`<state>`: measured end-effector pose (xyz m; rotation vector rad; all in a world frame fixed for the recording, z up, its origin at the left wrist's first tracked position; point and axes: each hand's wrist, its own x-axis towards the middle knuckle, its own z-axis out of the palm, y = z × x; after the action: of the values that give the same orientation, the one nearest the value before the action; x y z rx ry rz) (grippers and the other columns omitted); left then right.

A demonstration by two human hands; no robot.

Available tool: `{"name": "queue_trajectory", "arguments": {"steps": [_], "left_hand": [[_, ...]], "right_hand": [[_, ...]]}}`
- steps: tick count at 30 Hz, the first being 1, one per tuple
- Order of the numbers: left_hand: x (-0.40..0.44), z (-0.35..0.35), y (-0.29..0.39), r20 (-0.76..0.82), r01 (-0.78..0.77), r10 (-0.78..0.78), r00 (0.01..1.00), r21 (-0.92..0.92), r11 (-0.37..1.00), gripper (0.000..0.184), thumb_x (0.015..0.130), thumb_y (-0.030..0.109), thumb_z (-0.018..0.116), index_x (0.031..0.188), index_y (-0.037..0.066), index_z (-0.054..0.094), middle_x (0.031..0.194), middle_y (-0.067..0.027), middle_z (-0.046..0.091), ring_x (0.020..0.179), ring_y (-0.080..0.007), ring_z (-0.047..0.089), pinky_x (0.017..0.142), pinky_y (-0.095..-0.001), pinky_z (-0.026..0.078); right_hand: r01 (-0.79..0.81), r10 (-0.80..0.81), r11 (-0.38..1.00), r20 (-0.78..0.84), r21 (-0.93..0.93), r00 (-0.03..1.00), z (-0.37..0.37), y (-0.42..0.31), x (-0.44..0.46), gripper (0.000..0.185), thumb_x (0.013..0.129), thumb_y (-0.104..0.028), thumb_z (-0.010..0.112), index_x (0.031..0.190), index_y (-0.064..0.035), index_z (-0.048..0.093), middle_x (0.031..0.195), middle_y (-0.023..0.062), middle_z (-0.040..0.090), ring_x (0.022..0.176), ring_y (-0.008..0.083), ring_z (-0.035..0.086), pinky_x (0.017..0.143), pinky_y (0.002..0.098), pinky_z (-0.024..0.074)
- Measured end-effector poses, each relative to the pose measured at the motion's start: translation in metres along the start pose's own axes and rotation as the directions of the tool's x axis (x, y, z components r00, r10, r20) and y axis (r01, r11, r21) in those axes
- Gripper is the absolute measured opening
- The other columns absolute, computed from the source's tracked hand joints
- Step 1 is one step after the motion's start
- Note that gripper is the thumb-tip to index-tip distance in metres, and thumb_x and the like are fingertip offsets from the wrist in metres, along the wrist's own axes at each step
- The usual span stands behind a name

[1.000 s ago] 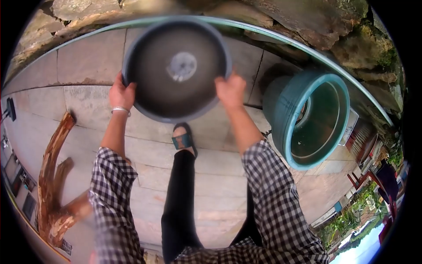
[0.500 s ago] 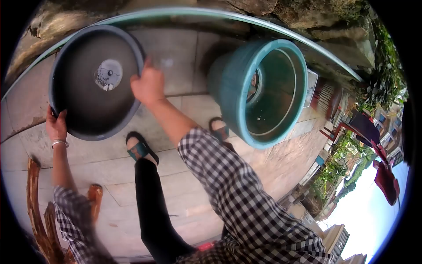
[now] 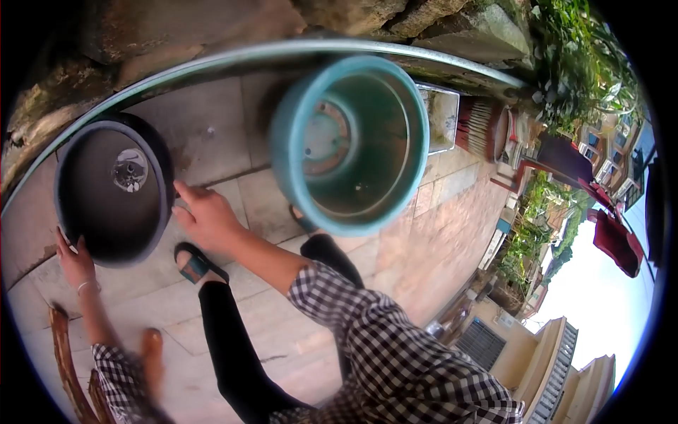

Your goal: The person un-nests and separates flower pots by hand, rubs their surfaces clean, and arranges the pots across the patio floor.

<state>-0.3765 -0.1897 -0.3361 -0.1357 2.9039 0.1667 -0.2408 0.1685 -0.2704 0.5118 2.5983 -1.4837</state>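
Note:
A round dark grey pot [image 3: 106,198] with a pale patch inside its bottom is at the left, near the wall's edge, its opening toward me. My left hand [image 3: 76,265] is on its lower left rim, the thumb inside and the fingers outside. Just off the right side of the rim is my right hand [image 3: 208,218], its fingers apart and nothing in them. To the right, a larger teal pot [image 3: 293,152] leans with its open mouth facing me.
Sawn wood [image 3: 67,360] lies at the lower left. My sandalled foot [image 3: 198,265] is below the dark pot. A pale rectangular basin [image 3: 441,119] sits behind the teal pot. A stone wall [image 3: 176,35] runs along the top.
The dark pot has moved left and away from me, down toward the wall's edge. My right hand has come off its rim. The view has turned right, bringing the teal pot nearer the middle.

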Motion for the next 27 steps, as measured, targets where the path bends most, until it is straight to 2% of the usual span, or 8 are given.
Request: {"name": "queue_trajectory", "arguments": {"steps": [4, 6, 8, 12, 15, 18, 23, 27], "left_hand": [[-0.057, -0.063, 0.128, -0.181, -0.395, 0.352, 0.918, -0.352, 0.849, 0.047, 0.088, 0.018, 0.059, 0.133, 0.011, 0.048, 0.116, -0.019, 0.059, 0.107, -0.0342, 0.057, 0.088, -0.0412, 0.046], [-0.095, -0.072, 0.175, -0.027, -0.357, 0.392, 0.919, -0.479, 0.802, 0.037, 0.088, 0.01, 0.059, 0.124, 0.005, 0.054, 0.114, -0.0176, 0.06, 0.103, -0.0302, 0.06, 0.087, -0.0381, 0.047], [-0.13, -0.073, 0.23, 0.068, -0.302, 0.449, 0.891, -0.649, 0.698, 0.033, 0.085, 0.008, 0.06, 0.118, 0.005, 0.058, 0.103, -0.0153, 0.064, 0.091, -0.0277, 0.063, 0.081, -0.0362, 0.049], [-0.178, -0.041, 0.318, 0.194, -0.201, 0.515, 0.835, -0.763, 0.614, 0.036, 0.083, 0.016, 0.061, 0.118, 0.006, 0.057, 0.098, -0.0154, 0.064, 0.086, -0.0286, 0.063, 0.076, -0.0371, 0.049], [-0.195, -0.031, 0.385, 0.232, -0.146, 0.453, 0.861, -0.74, 0.656, 0.044, 0.083, 0.028, 0.062, 0.122, 0.009, 0.054, 0.1, -0.016, 0.063, 0.086, -0.0314, 0.062, 0.076, -0.04, 0.049], [-0.197, -0.028, 0.427, 0.324, -0.055, 0.367, 0.872, -0.681, 0.73, 0.051, 0.08, 0.034, 0.066, 0.123, 0.011, 0.051, 0.102, -0.0164, 0.062, 0.087, -0.0335, 0.061, 0.075, -0.0423, 0.049], [-0.189, -0.018, 0.446, 0.308, -0.181, 0.34, 0.888, -0.446, 0.876, 0.049, 0.077, 0.031, 0.068, 0.117, 0.009, 0.049, 0.099, -0.017, 0.061, 0.089, -0.038, 0.06, 0.074, -0.0463, 0.049], [-0.192, -0.026, 0.46, 0.269, -0.209, 0.296, 0.916, -0.31, 0.927, 0.043, 0.075, 0.027, 0.067, 0.109, 0.007, 0.048, 0.098, -0.0182, 0.061, 0.089, -0.04, 0.06, 0.074, -0.048, 0.049]], "right_hand": [[-0.018, 0.028, 0.998, -0.145, 0.066, 0.989, -0.114, -0.017, -0.064, 0.03, 0.084, -0.008, 0.063, 0.112, 0.0002, 0.061, 0.092, 0.0177, 0.066, 0.08, 0.0275, 0.065, 0.072, 0.0335, 0.052], [-0.136, 0.117, 0.99, -0.314, -0.039, 0.942, -0.178, -0.015, -0.086, 0.025, 0.084, -0.006, 0.063, 0.108, -0.0003, 0.063, 0.089, 0.0163, 0.065, 0.071, 0.0227, 0.064, 0.067, 0.0314, 0.0513], [-0.444, 0.409, 0.896, -0.438, 0.023, 0.801, -0.234, 0.009, -0.107, 0.027, 0.086, -0.007, 0.061, 0.112, 0.0001, 0.062, 0.093, 0.0146, 0.066, 0.078, 0.0199, 0.064, 0.074, 0.0309, 0.0516], [-0.624, 0.388, 0.762, -0.647, -0.176, 0.657, -0.328, 0.091, -0.135, 0.047, 0.082, -0.014, 0.066, 0.125, 0.0004, 0.053, 0.109, 0.0179, 0.064, 0.096, 0.0281, 0.062, 0.086, 0.0347, 0.0481], [-0.691, 0.315, 0.635, -0.702, -0.344, 0.639, -0.357, 0.166, -0.152, 0.06, 0.078, -0.018, 0.07, 0.13, 0.0021, 0.047, 0.109, 0.0195, 0.063, 0.097, 0.0311, 0.062, 0.088, 0.0361, 0.0465], [-0.801, 0.614, 0.582, -0.572, -0.136, 0.543, -0.372, 0.178, -0.143, 0.068, 0.076, -0.021, 0.072, 0.133, 0.0035, 0.043, 0.107, 0.0211, 0.064, 0.096, 0.0307, 0.062, 0.086, 0.0361, 0.0471], [-0.764, 0.7, 0.641, -0.468, 0.08, 0.539, -0.382, 0.214, -0.143, 0.04, 0.073, -0.026, 0.073, 0.104, -0.0024, 0.064, 0.096, 0.0195, 0.067, 0.091, 0.0284, 0.064, 0.079, 0.0381, 0.049], [-0.774, 0.647, 0.631, -0.513, -0.056, 0.565, -0.378, 0.237, -0.142, 0.041, 0.073, -0.02, 0.075, 0.105, 0.0012, 0.063, 0.087, 0.0133, 0.068, 0.078, 0.0227, 0.064, 0.074, 0.0319, 0.0493]]}}
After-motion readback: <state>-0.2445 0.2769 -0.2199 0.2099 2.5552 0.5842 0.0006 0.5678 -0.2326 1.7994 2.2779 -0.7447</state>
